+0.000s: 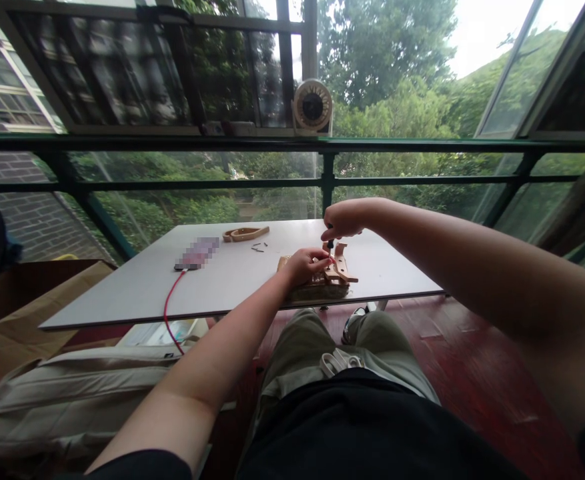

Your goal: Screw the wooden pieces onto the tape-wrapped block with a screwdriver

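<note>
My right hand [345, 220] is closed around the dark handle of a screwdriver [330, 244], which points down with its shaft upright. Under its tip lie pale wooden parts [341, 265], some curved, with small dark holes. My left hand [305, 265] is closed, fingertips together close to the screwdriver's tip, beside a small red bit [331, 260]. What exactly those fingers grip is hidden. The wooden parts rest on a block wrapped in clear plastic or tape [317, 292] at the table's near edge.
On the white table [232, 287] lie a curved wooden frame [246, 233], several small dark screws [257, 247] and a phone [197, 253] with a red cable [166, 307]. A small fan [313, 107] stands by the green railing [422, 181]. A beige bag [82, 400] and cardboard box [57, 300] sit at left.
</note>
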The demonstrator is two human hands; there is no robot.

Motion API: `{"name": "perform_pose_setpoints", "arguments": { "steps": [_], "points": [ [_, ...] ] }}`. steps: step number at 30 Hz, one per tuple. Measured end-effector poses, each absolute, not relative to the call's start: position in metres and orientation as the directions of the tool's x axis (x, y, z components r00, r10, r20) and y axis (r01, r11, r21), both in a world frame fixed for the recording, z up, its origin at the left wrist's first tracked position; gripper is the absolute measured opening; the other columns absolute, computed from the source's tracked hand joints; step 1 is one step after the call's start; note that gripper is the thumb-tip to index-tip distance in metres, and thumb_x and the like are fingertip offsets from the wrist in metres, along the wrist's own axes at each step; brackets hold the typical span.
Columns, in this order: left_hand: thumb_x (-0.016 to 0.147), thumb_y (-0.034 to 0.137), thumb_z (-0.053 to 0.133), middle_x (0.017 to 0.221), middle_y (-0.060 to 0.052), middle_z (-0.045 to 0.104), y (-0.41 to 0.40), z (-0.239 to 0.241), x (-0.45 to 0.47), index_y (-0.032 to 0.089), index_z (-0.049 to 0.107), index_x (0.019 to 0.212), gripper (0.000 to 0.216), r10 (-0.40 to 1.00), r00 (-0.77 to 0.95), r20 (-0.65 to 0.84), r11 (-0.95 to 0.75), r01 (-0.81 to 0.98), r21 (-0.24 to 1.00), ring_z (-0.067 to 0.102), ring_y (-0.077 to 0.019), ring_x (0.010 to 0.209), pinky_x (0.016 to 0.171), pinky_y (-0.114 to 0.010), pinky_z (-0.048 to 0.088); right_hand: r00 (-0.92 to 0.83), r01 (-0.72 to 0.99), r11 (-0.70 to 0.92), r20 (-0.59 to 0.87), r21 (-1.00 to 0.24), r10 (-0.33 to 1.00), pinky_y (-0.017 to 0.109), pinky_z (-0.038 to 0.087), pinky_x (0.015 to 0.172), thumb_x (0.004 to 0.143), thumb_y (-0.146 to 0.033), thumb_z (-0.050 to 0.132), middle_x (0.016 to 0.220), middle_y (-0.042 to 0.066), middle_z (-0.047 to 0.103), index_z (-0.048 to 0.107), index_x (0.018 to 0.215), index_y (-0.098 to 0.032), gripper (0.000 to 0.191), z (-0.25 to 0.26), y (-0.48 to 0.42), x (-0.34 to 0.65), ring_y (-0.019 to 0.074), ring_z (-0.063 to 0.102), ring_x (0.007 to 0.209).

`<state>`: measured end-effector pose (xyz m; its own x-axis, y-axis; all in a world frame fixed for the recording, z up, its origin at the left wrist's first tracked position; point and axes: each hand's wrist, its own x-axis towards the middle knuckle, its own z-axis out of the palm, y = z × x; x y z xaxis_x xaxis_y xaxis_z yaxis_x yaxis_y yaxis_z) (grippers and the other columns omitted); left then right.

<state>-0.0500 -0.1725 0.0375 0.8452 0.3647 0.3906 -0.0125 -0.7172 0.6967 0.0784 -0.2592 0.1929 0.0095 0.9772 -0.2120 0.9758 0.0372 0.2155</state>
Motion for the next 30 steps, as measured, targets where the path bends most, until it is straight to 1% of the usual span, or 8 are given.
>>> {"name": "perform_pose_setpoints", "arguments": {
  "steps": [3,6,9,11,13,16,21,30],
  "points": [
    [0.087,0.044,0.053,0.076,-0.003,0.065,-0.171,0.037,-0.048,0.015,0.072,0.084,0.034,0.317,0.837,0.446,-0.770,-0.048,0.637,0.055,-0.0134,0.068,0.063,-0.023,0.041,0.017,0.976,0.030,-0.212,0.216,0.977,0.030,0.042,0.058,0.088,-0.054,0.047,0.065,0.009,0.066,0.069,0.083,-0.008,0.051,0.192,-0.259,0.076,0.0143,0.055,0.049],
    [0.088,0.044,0.051,0.071,-0.001,0.063,-0.170,0.037,-0.047,0.015,0.071,0.083,0.035,0.316,0.844,0.434,-0.785,-0.025,0.620,0.052,-0.0124,0.064,0.059,-0.023,0.039,0.014,0.980,0.028,-0.205,0.199,0.979,0.029,0.041,0.057,0.090,-0.053,0.045,0.065,0.009,0.066,0.068,0.086,-0.007,0.052,0.191,-0.259,0.079,0.0139,0.056,0.049],
    [0.088,0.045,0.050,0.073,-0.002,0.064,-0.171,0.037,-0.047,0.015,0.071,0.086,0.036,0.339,0.846,0.412,-0.783,0.011,0.622,0.053,-0.0127,0.063,0.059,-0.023,0.040,-0.043,0.985,0.076,-0.204,0.153,0.978,0.027,0.040,0.058,0.087,-0.051,0.052,0.069,0.007,0.067,0.066,0.099,-0.008,0.047,0.189,-0.262,0.085,0.0134,0.057,0.054],
    [0.089,0.046,0.050,0.074,-0.003,0.065,-0.171,0.036,-0.047,0.015,0.071,0.087,0.038,0.341,0.842,0.418,-0.784,0.009,0.620,0.054,-0.0130,0.064,0.060,-0.023,0.040,-0.096,0.988,0.117,-0.194,0.101,0.976,0.025,0.039,0.058,0.084,-0.041,0.061,0.077,0.006,0.069,0.061,0.113,-0.011,0.041,0.191,-0.267,0.088,0.0126,0.059,0.059],
    [0.089,0.047,0.050,0.075,-0.002,0.065,-0.170,0.035,-0.047,0.015,0.072,0.088,0.039,0.325,0.841,0.432,-0.787,-0.013,0.617,0.055,-0.0133,0.066,0.061,-0.023,0.041,-0.137,0.986,0.149,-0.146,0.077,0.980,0.024,0.039,0.059,0.082,-0.028,0.065,0.085,0.005,0.070,0.058,0.119,-0.015,0.040,0.194,-0.272,0.090,0.0121,0.059,0.063],
    [0.089,0.047,0.050,0.080,-0.003,0.067,-0.167,0.032,-0.046,0.015,0.072,0.091,0.039,0.300,0.844,0.444,-0.785,-0.046,0.618,0.058,-0.0142,0.071,0.065,-0.023,0.043,-0.157,0.984,0.164,-0.096,0.068,0.983,0.024,0.038,0.060,0.082,-0.020,0.063,0.088,0.005,0.071,0.063,0.111,-0.017,0.029,0.199,-0.275,0.089,0.0123,0.059,0.065],
    [0.089,0.047,0.049,0.084,-0.003,0.069,-0.165,0.032,-0.046,0.016,0.072,0.095,0.039,0.315,0.850,0.422,-0.785,-0.017,0.620,0.060,-0.0144,0.073,0.065,-0.023,0.044,-0.110,0.990,0.123,-0.178,0.064,0.978,0.026,0.039,0.060,0.085,-0.025,0.059,0.077,0.004,0.070,0.067,0.100,-0.015,0.020,0.204,-0.270,0.088,0.0118,0.060,0.061],
    [0.089,0.044,0.048,0.084,-0.003,0.070,-0.164,0.030,-0.046,0.015,0.072,0.096,0.038,0.323,0.862,0.391,-0.759,-0.012,0.651,0.059,-0.0141,0.070,0.063,-0.023,0.044,-0.046,0.984,0.076,-0.177,0.163,0.983,0.030,0.038,0.068,0.090,-0.045,0.049,0.068,0.005,0.069,0.071,0.081,-0.011,0.042,0.202,-0.269,0.090,0.0124,0.057,0.058]
  ]
}}
